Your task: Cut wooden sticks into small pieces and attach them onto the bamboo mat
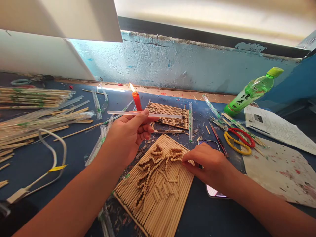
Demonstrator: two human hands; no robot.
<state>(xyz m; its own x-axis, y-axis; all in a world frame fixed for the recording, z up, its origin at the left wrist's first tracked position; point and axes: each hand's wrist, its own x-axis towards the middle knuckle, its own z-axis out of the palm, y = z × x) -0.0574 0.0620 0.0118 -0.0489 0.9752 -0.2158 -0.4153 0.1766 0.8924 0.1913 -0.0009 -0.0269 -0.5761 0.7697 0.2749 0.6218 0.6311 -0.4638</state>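
My left hand (129,133) is closed around a long clear stick (163,115), held level just in front of a lit red candle (136,99). My right hand (208,164) rests on the right edge of a mat of bamboo sticks (158,204), its fingertips pinched at small stick pieces (175,154) laid on the mat. Short cut pieces form a pattern across the mat's middle. A second, smaller stick panel (170,114) with scorched spots lies beyond, beside the candle. A phone (213,191) lies partly under my right hand.
Bundles of wrapped bamboo sticks (32,97) pile up at the left, with a white cable (53,154) below them. Yellow scissors (237,144) and red scissors (244,136), a green bottle (254,90) and printed paper (274,126) lie at the right. A blue wall (185,62) stands behind.
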